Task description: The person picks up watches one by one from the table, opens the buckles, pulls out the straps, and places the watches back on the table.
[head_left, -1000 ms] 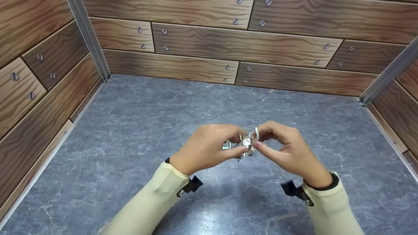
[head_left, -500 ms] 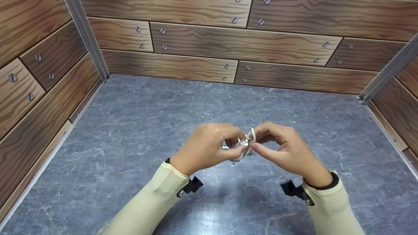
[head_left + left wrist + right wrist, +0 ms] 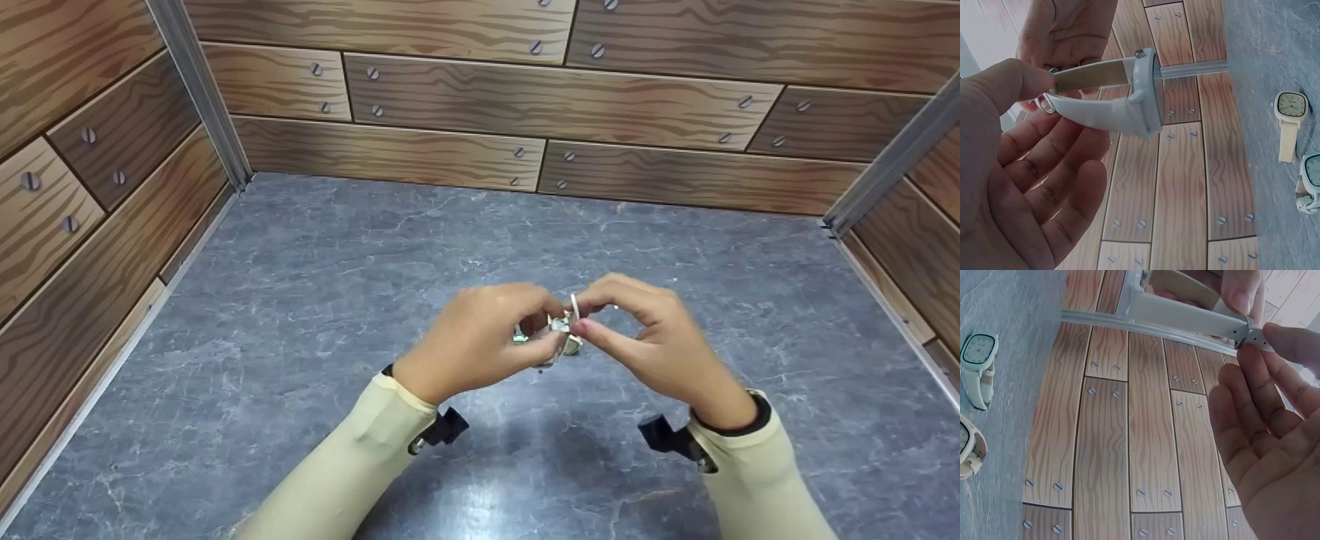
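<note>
Over the last second the right hand (image 3: pixel 660 330) has moved nearer the left hand (image 3: pixel 480 337), both pinching the watch (image 3: pixel 564 330) strap ends together, apparently almost buckled, above the bench (image 3: pixel 300 300).

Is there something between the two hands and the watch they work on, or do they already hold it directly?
Nothing visible stands between. The left hand and right hand both pinch the strap of the watch directly. Two other watches lie apart on the table.
</note>
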`<action>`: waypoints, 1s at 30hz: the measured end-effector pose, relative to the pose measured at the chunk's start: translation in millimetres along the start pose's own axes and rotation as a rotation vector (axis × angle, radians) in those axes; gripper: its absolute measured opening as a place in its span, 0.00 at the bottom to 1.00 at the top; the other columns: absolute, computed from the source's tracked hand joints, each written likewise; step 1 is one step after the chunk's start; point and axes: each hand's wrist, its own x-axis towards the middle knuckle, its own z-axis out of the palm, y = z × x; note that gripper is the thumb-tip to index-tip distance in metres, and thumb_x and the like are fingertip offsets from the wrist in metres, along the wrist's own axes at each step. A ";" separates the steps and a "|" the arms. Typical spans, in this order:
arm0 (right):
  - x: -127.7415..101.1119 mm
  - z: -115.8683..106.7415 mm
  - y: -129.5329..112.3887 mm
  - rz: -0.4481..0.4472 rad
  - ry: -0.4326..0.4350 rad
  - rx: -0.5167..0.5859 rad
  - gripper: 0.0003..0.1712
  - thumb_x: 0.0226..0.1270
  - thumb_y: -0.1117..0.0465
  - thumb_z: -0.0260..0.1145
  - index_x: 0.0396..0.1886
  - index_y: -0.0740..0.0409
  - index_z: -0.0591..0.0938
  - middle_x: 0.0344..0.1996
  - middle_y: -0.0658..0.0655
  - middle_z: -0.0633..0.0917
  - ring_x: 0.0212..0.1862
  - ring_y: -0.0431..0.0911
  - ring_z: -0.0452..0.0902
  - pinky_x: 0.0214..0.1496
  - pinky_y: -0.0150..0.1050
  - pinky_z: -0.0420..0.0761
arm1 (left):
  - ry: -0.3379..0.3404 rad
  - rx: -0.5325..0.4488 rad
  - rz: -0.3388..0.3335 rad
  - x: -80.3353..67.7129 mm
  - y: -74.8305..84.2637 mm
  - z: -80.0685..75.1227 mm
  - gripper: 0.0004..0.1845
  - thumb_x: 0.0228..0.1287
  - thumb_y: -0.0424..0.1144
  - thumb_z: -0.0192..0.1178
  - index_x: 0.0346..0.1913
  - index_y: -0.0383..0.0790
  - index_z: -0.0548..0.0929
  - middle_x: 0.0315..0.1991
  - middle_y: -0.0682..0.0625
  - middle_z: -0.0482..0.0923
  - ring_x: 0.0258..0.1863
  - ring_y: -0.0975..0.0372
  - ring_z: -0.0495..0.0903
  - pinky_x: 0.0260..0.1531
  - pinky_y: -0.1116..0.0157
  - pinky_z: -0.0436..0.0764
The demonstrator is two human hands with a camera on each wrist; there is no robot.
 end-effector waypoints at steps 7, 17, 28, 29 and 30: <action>-0.3 1.1 -0.4 0.024 0.027 0.020 0.16 0.63 0.78 0.70 0.46 0.57 0.89 0.41 0.53 0.89 0.43 0.44 0.84 0.51 0.33 0.82 | 0.004 -0.004 -0.007 0.1 2.3 2.3 0.09 0.72 0.44 0.64 0.46 0.44 0.87 0.31 0.58 0.81 0.27 0.69 0.76 0.29 0.74 0.75; 0.1 4.5 -0.4 0.028 -0.014 0.084 0.28 0.61 0.79 0.70 0.61 0.60 0.80 0.44 0.55 0.85 0.44 0.44 0.81 0.45 0.34 0.83 | 0.105 -0.133 -0.034 1.1 4.8 3.8 0.03 0.69 0.39 0.66 0.39 0.44 0.86 0.30 0.55 0.81 0.27 0.69 0.77 0.29 0.74 0.77; 0.9 4.7 -3.4 0.102 -0.075 0.040 0.13 0.68 0.72 0.70 0.47 0.53 0.87 0.41 0.50 0.88 0.39 0.43 0.85 0.43 0.35 0.85 | 0.159 -0.297 -0.045 1.2 5.6 -1.4 0.07 0.71 0.40 0.68 0.38 0.40 0.85 0.31 0.53 0.81 0.30 0.69 0.78 0.33 0.71 0.83; 0.6 4.5 -3.0 0.093 -0.074 0.037 0.13 0.68 0.72 0.70 0.46 0.53 0.87 0.40 0.50 0.88 0.39 0.42 0.85 0.43 0.34 0.85 | 0.147 -0.313 -0.055 1.2 5.6 -2.1 0.07 0.71 0.40 0.68 0.39 0.40 0.85 0.32 0.53 0.81 0.31 0.69 0.79 0.33 0.71 0.83; 0.1 4.5 -2.2 0.085 -0.075 0.034 0.12 0.68 0.72 0.70 0.46 0.53 0.87 0.39 0.50 0.88 0.38 0.42 0.84 0.42 0.34 0.85 | 0.136 -0.333 -0.064 1.2 5.2 -2.9 0.07 0.71 0.40 0.67 0.40 0.39 0.86 0.32 0.53 0.82 0.31 0.69 0.80 0.33 0.70 0.83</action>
